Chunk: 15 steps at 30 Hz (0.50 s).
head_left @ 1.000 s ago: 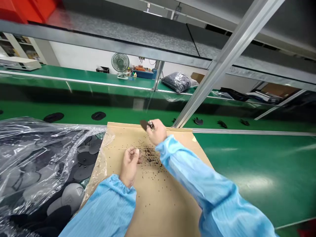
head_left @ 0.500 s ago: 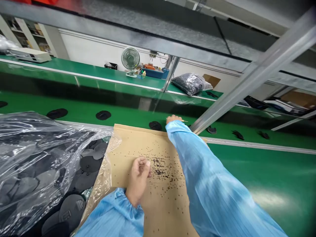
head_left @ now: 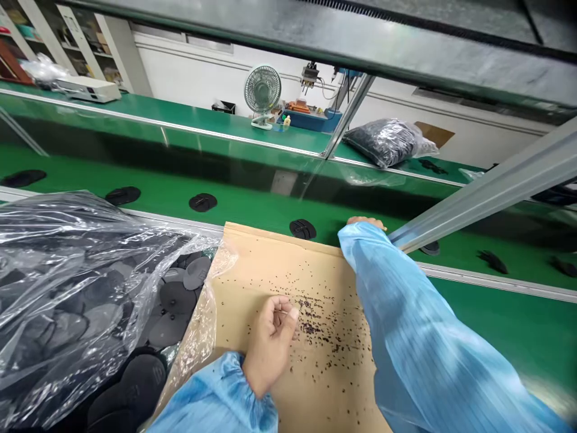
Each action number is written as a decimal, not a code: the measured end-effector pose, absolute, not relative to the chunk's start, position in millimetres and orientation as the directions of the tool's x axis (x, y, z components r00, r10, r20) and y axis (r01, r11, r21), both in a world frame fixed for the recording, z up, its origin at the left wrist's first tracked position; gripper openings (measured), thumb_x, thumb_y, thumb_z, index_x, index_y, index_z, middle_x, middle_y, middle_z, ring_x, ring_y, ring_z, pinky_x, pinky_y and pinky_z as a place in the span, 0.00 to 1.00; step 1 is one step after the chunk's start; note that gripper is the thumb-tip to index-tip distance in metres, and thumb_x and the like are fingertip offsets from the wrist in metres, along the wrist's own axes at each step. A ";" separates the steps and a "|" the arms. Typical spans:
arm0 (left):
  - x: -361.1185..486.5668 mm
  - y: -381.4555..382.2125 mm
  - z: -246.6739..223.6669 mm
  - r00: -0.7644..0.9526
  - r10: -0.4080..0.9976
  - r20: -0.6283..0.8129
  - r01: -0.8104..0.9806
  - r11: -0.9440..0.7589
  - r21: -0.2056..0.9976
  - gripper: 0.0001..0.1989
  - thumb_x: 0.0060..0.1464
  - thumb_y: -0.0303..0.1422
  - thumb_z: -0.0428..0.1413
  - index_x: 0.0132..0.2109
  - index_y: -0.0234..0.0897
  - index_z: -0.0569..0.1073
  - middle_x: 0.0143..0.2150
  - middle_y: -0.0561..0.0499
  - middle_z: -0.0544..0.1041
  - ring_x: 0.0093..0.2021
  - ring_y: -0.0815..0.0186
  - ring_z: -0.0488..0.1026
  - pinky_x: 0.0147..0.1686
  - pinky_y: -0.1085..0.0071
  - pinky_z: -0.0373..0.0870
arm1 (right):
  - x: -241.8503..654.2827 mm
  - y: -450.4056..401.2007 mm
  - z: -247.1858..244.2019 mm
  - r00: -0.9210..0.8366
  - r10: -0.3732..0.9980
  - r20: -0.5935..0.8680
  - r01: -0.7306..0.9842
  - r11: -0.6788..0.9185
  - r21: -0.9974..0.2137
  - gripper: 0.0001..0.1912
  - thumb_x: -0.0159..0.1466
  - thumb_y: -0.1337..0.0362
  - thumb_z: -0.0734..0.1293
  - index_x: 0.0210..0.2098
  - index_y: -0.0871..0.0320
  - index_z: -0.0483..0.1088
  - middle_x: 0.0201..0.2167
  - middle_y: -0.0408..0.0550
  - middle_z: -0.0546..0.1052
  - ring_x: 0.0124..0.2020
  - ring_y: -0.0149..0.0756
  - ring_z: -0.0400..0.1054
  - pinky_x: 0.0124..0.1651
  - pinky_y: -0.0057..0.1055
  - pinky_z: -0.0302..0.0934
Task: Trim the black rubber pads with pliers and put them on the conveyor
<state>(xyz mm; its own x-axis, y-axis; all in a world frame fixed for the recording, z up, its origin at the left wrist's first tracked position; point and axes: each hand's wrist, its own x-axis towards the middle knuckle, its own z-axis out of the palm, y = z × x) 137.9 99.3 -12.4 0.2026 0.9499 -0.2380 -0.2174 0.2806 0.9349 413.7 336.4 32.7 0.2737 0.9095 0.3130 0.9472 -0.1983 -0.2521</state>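
My left hand point(head_left: 273, 343) is curled over the cardboard point(head_left: 252, 258), thumb against the bent fingers; whatever it may hold is too small to make out. Many tiny black pieces point(head_left: 311, 328) lie scattered just right of it. My right hand point(head_left: 367, 223) reaches past the cardboard's far edge over the green belt point(head_left: 252, 210), mostly hidden by its blue sleeve, so its fingers cannot be read. A round black part point(head_left: 302, 228) rests on the belt left of that hand. More black discs point(head_left: 178, 297) fill a clear plastic bag point(head_left: 81, 264) at the left.
A metal post point(head_left: 487, 183) slants up close to my right hand. Other black parts point(head_left: 202, 202) sit along the belt. Behind stand a green fan point(head_left: 262, 90), a blue tray point(head_left: 311, 122) and a stuffed plastic bag point(head_left: 390, 141). A metal beam point(head_left: 315, 36) crosses overhead.
The view has shifted, so the belt, post and background sit differently in the picture. My right hand still reaches over the belt, and the thin stick seen by it earlier no longer shows.
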 end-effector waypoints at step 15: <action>117.1 109.0 -2.1 0.583 0.743 -0.329 -0.638 0.669 0.381 0.26 0.53 0.54 0.50 0.40 0.33 0.70 0.29 0.45 0.75 0.22 0.68 0.69 0.18 0.76 0.60 | 271.8 115.6 60.4 -0.131 0.853 0.505 0.574 0.481 -0.663 0.06 0.61 0.65 0.63 0.38 0.57 0.70 0.35 0.47 0.76 0.37 0.36 0.71 0.42 0.33 0.66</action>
<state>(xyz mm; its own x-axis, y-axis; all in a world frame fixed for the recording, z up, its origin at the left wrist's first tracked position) 117.1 109.0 -2.1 0.5832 0.7428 -0.3288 -0.6378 0.6694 0.3809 271.8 115.6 60.4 -0.1310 0.8531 0.5051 0.5740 0.4807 -0.6630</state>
